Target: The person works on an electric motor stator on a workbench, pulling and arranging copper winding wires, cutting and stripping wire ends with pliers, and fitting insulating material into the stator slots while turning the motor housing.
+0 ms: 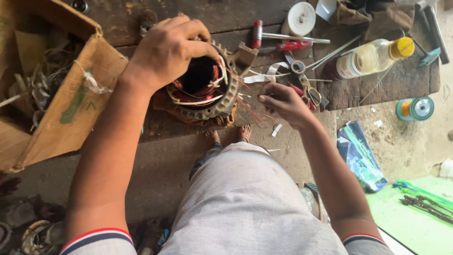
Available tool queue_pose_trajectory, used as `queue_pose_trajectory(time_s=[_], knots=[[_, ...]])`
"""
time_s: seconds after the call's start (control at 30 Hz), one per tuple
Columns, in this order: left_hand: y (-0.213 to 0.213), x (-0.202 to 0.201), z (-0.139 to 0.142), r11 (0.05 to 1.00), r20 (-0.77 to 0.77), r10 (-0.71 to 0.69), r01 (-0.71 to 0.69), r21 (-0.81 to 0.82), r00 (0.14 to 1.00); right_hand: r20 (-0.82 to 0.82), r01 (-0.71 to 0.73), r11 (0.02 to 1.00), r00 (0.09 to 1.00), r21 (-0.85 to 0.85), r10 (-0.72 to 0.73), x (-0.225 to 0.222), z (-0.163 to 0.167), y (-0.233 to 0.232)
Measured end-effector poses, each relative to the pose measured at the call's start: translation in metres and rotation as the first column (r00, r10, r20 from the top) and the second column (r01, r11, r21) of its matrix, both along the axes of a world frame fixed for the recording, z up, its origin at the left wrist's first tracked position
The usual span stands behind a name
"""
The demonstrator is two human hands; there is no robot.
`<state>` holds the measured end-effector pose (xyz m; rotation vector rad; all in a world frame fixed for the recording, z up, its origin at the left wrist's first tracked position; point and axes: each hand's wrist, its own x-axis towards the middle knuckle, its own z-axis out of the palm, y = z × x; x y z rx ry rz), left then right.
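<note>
gripping the top rim of the motor stator (203, 89) with left hand (165, 52) fingers curled; right hand (285, 104) fingers loosely pinching, perhaps thin wire, scissors (304, 82) just beyond, all resting on the wooden surface (165, 125).

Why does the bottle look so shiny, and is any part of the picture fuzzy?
In the head view, daylight glints off the clear bottle; the right hand looks slightly smeared by motion, the left hand on the motor part is sharper, and the bottom corners lie dim in shadow.

- Grey short sleeves (99, 241), each cuff edged with red, white and dark blue bands
- Light grey shorts (245, 198)
- Bare forearms, bare feet (229, 134)
</note>
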<state>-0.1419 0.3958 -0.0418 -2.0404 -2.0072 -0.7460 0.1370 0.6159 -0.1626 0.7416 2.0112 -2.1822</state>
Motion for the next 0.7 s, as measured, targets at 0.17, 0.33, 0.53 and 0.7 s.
queue_pose_trajectory(time_s=[0.17, 0.33, 0.53, 0.7], knots=[[0.003, 0.01, 0.005, 0.999, -0.055, 0.042, -0.042, 0.01, 0.998, -0.214, 0.0, 0.986, 0.976, -0.165, -0.035, 0.011, -0.006, 0.013], [0.009, 0.019, 0.008, 0.999, 0.036, 0.018, -0.019, 0.028, 0.999, -0.567, -0.081, 0.974, 0.822, -0.211, -0.055, 0.013, 0.059, 0.022], [0.006, 0.039, 0.005, 0.99, 0.065, 0.137, -0.138, 0.009, 0.988, -0.608, -0.18, 0.925, 0.709, 0.335, 0.358, 0.007, 0.135, -0.004], [0.003, 0.047, 0.005, 0.95, 0.148, 0.293, -0.305, 0.066, 0.945, -0.52, 0.393, 0.482, 0.839, 0.783, 0.16, 0.05, 0.117, 0.018]])
